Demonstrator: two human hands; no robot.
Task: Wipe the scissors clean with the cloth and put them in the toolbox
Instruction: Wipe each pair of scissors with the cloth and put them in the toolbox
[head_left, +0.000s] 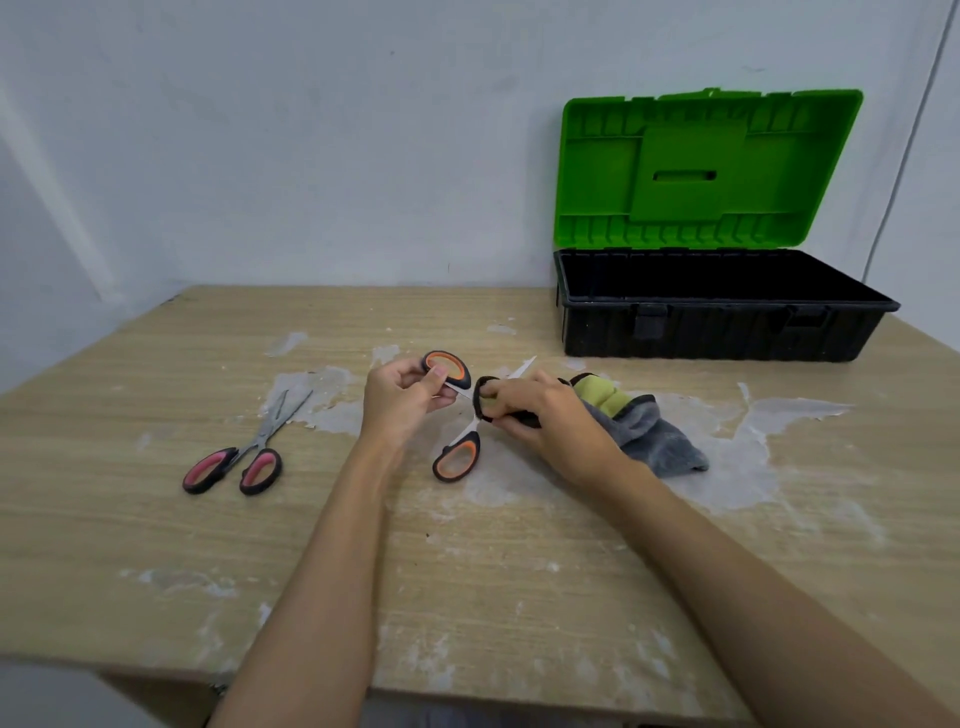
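The left hand (400, 402) pinched the orange scissors (457, 415) open while the right hand (545, 415) gripped the cloth (649, 431) around one blade (best drawn slowly tipward, I judged).

Two bare forearms, no sleeves in view. Both hands, left (402, 402) and right (550, 421), ungloved; no rings, watch or wristbands visible. Short fingernails.

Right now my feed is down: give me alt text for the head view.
The left hand holds the open orange-handled scissors by one handle while the right hand presses the grey and yellow cloth onto a blade. Pink-handled scissors lie on the wooden table to the left; the toolbox stands open at the back right.
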